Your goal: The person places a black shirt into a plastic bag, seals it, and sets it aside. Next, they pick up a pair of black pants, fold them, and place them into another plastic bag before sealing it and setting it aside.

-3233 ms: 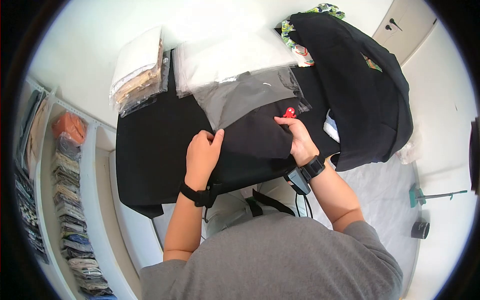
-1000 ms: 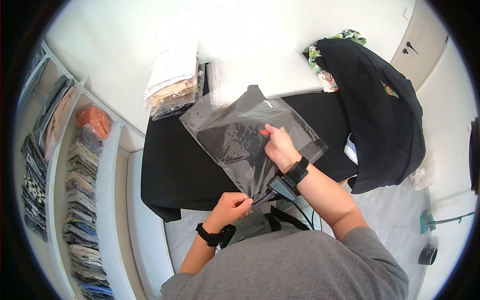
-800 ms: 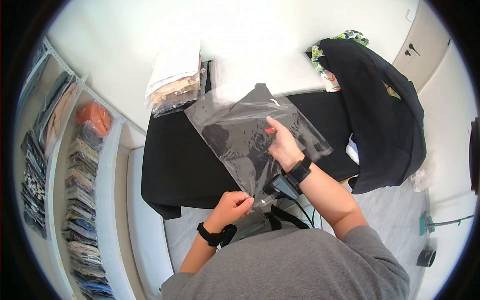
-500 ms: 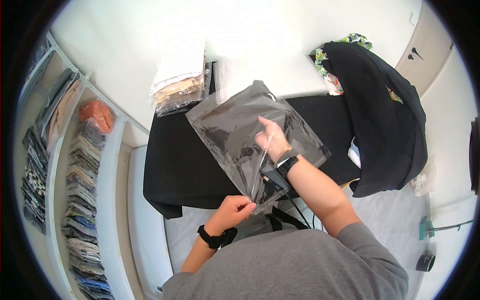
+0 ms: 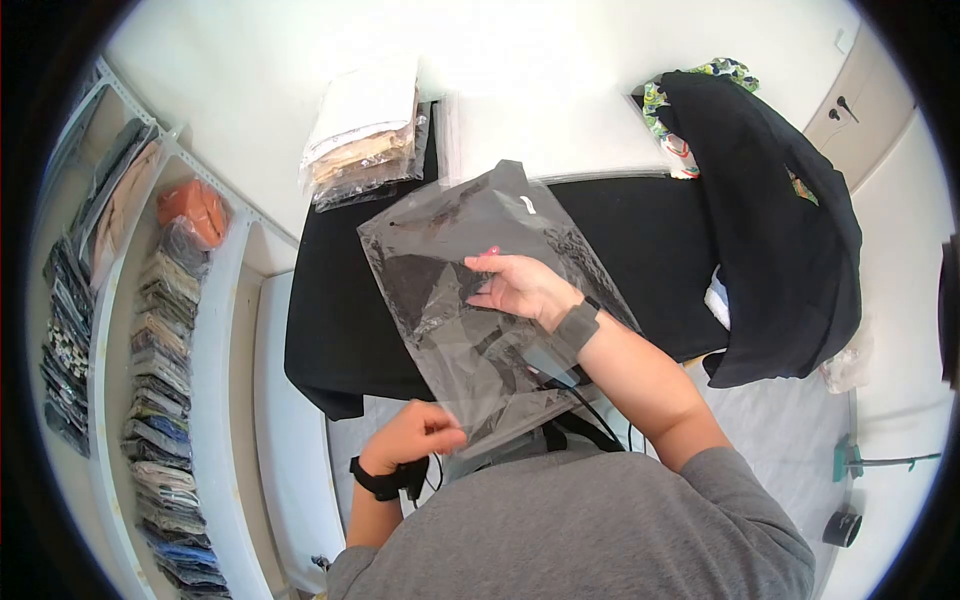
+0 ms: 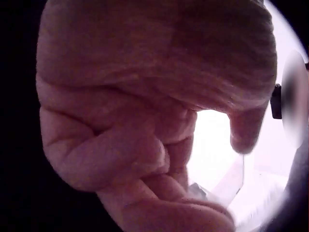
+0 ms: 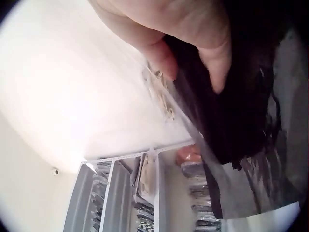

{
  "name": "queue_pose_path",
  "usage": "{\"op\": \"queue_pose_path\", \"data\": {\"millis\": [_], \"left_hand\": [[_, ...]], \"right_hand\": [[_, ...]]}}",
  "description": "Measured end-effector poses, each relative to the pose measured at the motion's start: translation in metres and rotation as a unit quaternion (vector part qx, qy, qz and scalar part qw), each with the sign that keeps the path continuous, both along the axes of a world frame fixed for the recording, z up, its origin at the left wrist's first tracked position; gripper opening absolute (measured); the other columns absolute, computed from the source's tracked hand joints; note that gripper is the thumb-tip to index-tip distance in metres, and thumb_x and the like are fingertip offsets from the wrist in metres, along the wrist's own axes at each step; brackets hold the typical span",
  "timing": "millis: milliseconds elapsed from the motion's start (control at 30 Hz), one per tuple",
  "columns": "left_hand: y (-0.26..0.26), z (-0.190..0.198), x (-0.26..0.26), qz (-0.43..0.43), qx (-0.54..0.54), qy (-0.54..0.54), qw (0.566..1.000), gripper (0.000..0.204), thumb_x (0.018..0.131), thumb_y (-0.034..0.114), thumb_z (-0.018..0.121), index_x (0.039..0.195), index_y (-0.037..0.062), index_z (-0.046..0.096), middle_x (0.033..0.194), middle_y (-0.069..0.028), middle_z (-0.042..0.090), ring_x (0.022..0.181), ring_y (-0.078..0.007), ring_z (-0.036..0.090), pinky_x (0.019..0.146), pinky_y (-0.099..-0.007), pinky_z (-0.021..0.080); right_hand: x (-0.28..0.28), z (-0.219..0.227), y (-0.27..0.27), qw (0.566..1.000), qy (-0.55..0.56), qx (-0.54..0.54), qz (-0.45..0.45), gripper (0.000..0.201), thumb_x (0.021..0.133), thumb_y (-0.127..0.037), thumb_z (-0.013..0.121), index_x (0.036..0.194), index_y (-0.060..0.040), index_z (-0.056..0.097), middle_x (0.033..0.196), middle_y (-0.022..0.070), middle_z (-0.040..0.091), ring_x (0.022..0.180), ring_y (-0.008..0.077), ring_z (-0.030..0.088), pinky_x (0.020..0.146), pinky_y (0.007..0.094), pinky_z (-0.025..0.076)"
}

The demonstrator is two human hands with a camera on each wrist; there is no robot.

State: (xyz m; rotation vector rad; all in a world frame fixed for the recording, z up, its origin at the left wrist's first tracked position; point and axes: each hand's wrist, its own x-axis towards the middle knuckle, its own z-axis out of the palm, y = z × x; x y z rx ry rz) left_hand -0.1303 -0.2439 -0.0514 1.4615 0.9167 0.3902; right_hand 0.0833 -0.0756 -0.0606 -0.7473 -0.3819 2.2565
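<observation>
A clear plastic bag (image 5: 399, 238) lies slanted over the table's front edge in the head view, with dark cloth (image 5: 428, 283) showing through it. My right hand (image 5: 525, 290) is under the film, thumb and fingers apart, beside a small red figure (image 5: 490, 251). In the right wrist view my right hand (image 7: 178, 21) has its fingertips against the dark cloth (image 7: 227, 121). My left hand (image 5: 412, 438) is at the bag's lower left corner. The left wrist view has my left hand (image 6: 145, 92) with fingers bent and the thumb separated from them, nothing visibly pinched.
Clear bags (image 5: 560, 140) are stacked at the back of the black-covered table (image 5: 335, 300). Wrapped items (image 5: 365, 135) stand at the back left, and a big black cloth (image 5: 775, 230) drapes the right end. Shelves (image 5: 235, 290) of packed clothes line the left side.
The bag came off the stack and now covers the dark cloth. My right hand has moved left under its film. My left hand, which pinched the bag's corner, has shifted left with its thumb lifted.
</observation>
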Motion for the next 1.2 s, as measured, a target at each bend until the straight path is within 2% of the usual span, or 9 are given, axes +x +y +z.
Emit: {"op": "queue_pose_path", "data": {"millis": [133,300,500,833,900,967,1033,1067,1200], "left_hand": [[0.014,-0.008,-0.016,0.292,-0.051,-0.068,0.953,0.028,0.093,0.024,0.05,0.095,-0.0022,0.062,0.07,-0.0082,0.065,0.053,-0.0099,0.059,0.045,-0.0189,0.037],[0.026,-0.012,-0.006,0.332,-0.024,-0.015,0.943,0.024,0.093,0.024,0.051,0.084,0.0028,0.06,0.073,-0.0086,0.067,0.054,-0.0101,0.058,0.047,-0.0196,0.038],[0.026,-0.018,-0.007,0.342,-0.031,-0.029,0.939,0.023,0.092,0.022,0.052,0.082,0.0032,0.06,0.071,-0.0082,0.067,0.052,-0.0108,0.057,0.049,-0.0199,0.038],[0.028,-0.016,-0.006,0.357,-0.037,-0.025,0.933,0.023,0.092,0.021,0.052,0.083,0.0016,0.06,0.068,-0.0087,0.066,0.049,-0.0119,0.057,0.047,-0.0203,0.037],[0.029,-0.015,-0.005,0.355,-0.039,-0.024,0.934,0.023,0.091,0.022,0.053,0.083,0.0016,0.06,0.067,-0.0088,0.066,0.049,-0.012,0.057,0.047,-0.0203,0.037],[0.029,-0.015,-0.006,0.356,-0.039,-0.029,0.933,0.024,0.091,0.022,0.053,0.082,0.0017,0.06,0.067,-0.0087,0.066,0.048,-0.0122,0.057,0.047,-0.0204,0.037],[0.027,-0.018,-0.007,0.356,-0.039,-0.032,0.933,0.024,0.091,0.023,0.053,0.082,0.0018,0.06,0.066,-0.0086,0.065,0.048,-0.0123,0.057,0.047,-0.0204,0.037],[0.028,-0.02,-0.007,0.357,-0.036,-0.035,0.933,0.024,0.091,0.023,0.053,0.081,0.0019,0.06,0.066,-0.0085,0.065,0.048,-0.0124,0.057,0.047,-0.0204,0.037],[0.027,-0.02,-0.007,0.356,-0.028,-0.042,0.933,0.024,0.091,0.023,0.053,0.081,0.0023,0.06,0.066,-0.0084,0.065,0.048,-0.0123,0.057,0.047,-0.0202,0.037]], "right_hand": [[-0.016,-0.017,0.006,0.997,-0.055,0.008,-0.056,0.018,0.083,0.005,0.056,0.095,-0.0058,0.05,0.103,0.0051,0.048,0.105,0.0268,0.047,0.1,0.049,0.034],[-0.024,-0.018,0.019,0.996,-0.041,0.076,-0.005,0.019,0.082,0.006,0.056,0.099,-0.0031,0.051,0.093,0.0042,0.053,0.099,0.0239,0.05,0.088,0.0434,0.04],[-0.001,-0.025,0.027,0.98,-0.006,0.026,-0.197,0.021,0.089,-0.007,0.055,0.107,0.0026,0.052,0.107,0.0123,0.059,0.085,0.0212,0.06,0.071,0.0348,0.046],[0.032,0.013,-0.001,0.945,-0.291,0.13,0.068,0.048,0.086,-0.032,0.063,0.113,0.0065,0.053,0.103,0.0197,0.063,0.086,0.0304,0.065,0.072,0.0401,0.051],[0.034,0.022,-0.017,0.739,-0.546,0.374,0.127,0.049,0.082,-0.03,0.065,0.114,0.0052,0.054,0.097,0.0221,0.063,0.075,0.0364,0.065,0.07,0.0428,0.052],[0.033,0.031,-0.029,0.675,-0.568,0.462,0.092,0.047,0.08,-0.025,0.063,0.117,0.0032,0.054,0.114,0.0247,0.056,0.095,0.0394,0.06,0.084,0.0432,0.048],[0.027,0.019,-0.031,0.384,-0.62,0.678,-0.088,0.054,0.082,-0.024,0.062,0.127,0.002,0.047,0.134,0.0242,0.041,0.121,0.0363,0.044,0.1,0.0458,0.036],[0.018,0.013,-0.031,0.389,-0.674,0.627,-0.039,0.066,0.083,-0.03,0.061,0.136,0.0006,0.035,0.142,0.0231,0.029,0.134,0.0337,0.026,0.108,0.0468,0.022],[0.01,0.014,-0.011,0.371,-0.77,0.516,-0.048,0.077,0.084,-0.045,0.056,0.139,0.0012,0.028,0.142,0.0231,0.03,0.134,0.0344,0.027,0.109,0.0454,0.022]]}}
